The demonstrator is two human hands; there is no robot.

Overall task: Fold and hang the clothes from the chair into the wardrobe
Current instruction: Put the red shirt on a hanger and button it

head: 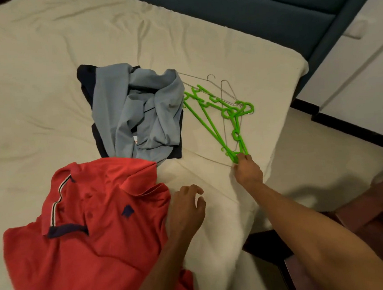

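Observation:
A red polo shirt (97,233) lies spread on the bed at the lower left, collar up. Behind it a crumpled light-blue garment (138,112) sits on top of a dark navy one (86,77). To their right lie several green plastic hangers (209,116) tangled with thin wire hangers (225,90). My right hand (246,170) pinches the near corner of the green hangers. Beside the polo's right edge, my left hand (186,211) hovers over the sheet with loosely curled fingers and holds nothing.
The cream bed sheet (45,75) covers most of the view; its corner drops off at the right. A dark teal headboard (278,9) runs along the back. White cabinet fronts (362,69) stand at the right, and a reddish chair (372,218) at the lower right.

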